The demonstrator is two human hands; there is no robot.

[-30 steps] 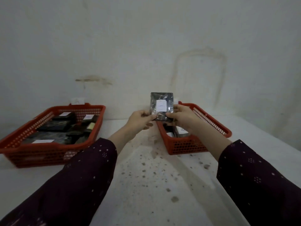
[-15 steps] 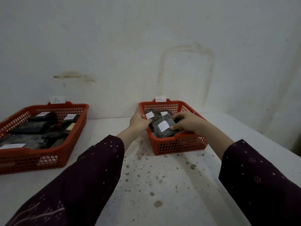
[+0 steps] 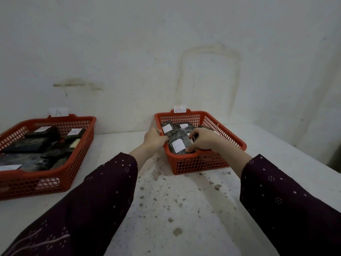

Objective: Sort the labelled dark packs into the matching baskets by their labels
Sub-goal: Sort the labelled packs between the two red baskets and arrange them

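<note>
Both hands grip one dark pack (image 3: 180,144) inside the near end of basket B (image 3: 201,163), left hand (image 3: 154,139) pinching its left edge, right hand (image 3: 202,140) closed over its right edge, long axis running near-to-far, other packs (image 3: 174,127) behind, basket A (image 3: 55,175) well left.

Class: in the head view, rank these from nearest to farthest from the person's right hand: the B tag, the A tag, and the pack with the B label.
From the right hand:
1. Pack with the B label, touching its fingers, inside the right basket.
2. B tag, on that basket's back rim.
3. A tag, far left, behind the other basket.
</note>
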